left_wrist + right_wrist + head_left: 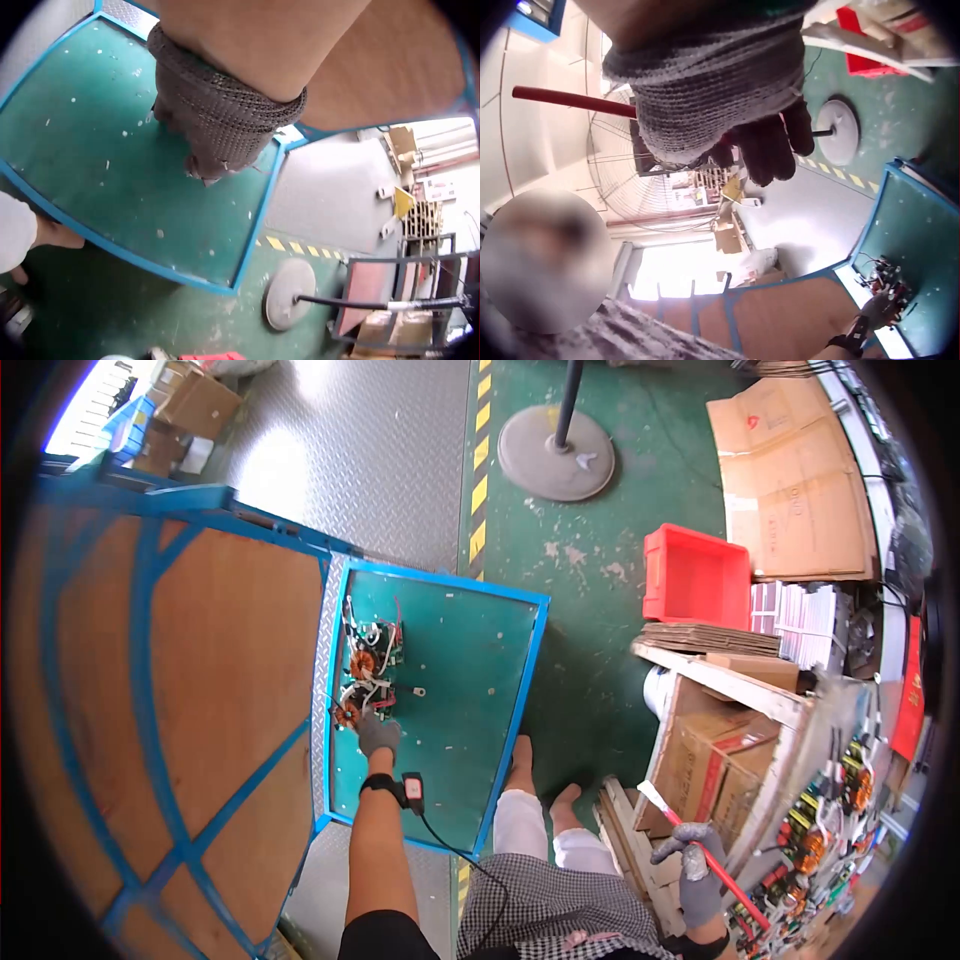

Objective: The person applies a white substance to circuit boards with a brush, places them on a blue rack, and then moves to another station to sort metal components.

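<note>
Two circuit boards (382, 642) lie ahead of my nearer left hand (380, 735), its grip unclear; right hand (698, 885) holds red stick (741, 895).

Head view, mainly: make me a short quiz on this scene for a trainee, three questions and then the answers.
1. True or false: both the left hand and the right hand wear gloves.

2. Where does the red stick sit?
A) On the floor
B) In the left hand
C) In the right hand

3. Fill in the colour: the green surface under the circuit boards is edged by a ____ frame.

Key: 1. True. 2. C. 3. Blue.
</note>
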The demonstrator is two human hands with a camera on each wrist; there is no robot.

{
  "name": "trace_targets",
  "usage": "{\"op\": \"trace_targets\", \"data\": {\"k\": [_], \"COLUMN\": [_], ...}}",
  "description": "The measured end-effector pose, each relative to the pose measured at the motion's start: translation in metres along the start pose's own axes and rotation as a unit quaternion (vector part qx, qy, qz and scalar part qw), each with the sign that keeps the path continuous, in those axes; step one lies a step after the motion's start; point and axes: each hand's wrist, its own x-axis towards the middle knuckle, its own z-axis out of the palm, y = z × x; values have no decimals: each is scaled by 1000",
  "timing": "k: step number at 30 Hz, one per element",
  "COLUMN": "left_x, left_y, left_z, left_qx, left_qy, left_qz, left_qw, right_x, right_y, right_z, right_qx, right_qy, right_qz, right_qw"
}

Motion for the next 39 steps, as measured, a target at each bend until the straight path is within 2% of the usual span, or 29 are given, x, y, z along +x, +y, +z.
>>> {"op": "trace_targets", "data": {"k": [1,2,4,7,10,13,16,17,18,20,22,24,25,26,28,30,32,34,35,38,39], "left_x": [16,36,62,72,73,98,107,123,146,92,55,0,-24,-49,-115,-197,-240,-303,-333,-396,-428], "left_y": [4,-1,-4,16,24,36,49,19,-24,2,11,31,38,44,66,113,125,164,181,234,255], "left_z": [-2,5,8,11,17,2,-14,23,66,18,-13,-42,-52,-60,-80,-136,-157,-210,-233,-281,-299], "left_qx": [21,44,62,-45,76,-62,-86,-249,-227,-98,-163,-271,-192,-113,-107,-124,-150,-134,-125,-99,-91], "left_qy": [-14,34,-7,-73,-69,-202,-272,-256,-224,-172,-264,-304,-309,-308,-304,-336,-325,-306,-294,-258,-204], "left_qz": [-33,-14,32,47,73,53,24,-27,20,59,52,43,133,224,280,260,333,402,432,484,549], "left_qw": [999,998,998,995,992,976,958,934,947,978,949,912,922,918,904,897,872,853,843,831,805], "right_x": [9,19,33,49,54,63,56,52,48,34,18,-1,-17,-27,-46,-84,-127,-172,-193,-264,-286], "right_y": [5,10,19,29,42,42,40,36,31,21,7,-10,-13,-20,-40,-56,-62,-54,-55,-53,-44], "right_z": [5,11,22,32,43,49,43,40,37,25,15,3,-10,-17,-30,-58,-91,-121,-132,-185,-191], "right_qx": [-12,-24,-45,-72,-37,-24,6,5,7,23,32,23,50,85,141,202,240,263,301,257,303], "right_qy": [1,2,8,-1,-18,-33,-10,-2,8,17,23,33,14,21,40,68,98,127,157,197,254], "right_qz": [13,24,64,94,99,96,101,100,97,86,62,24,31,-15,-114,-121,-135,-146,-190,-293,-322], "right_qw": [1000,999,997,993,994,995,995,995,995,996,997,999,998,996,983,970,956,945,922,899,860]}}
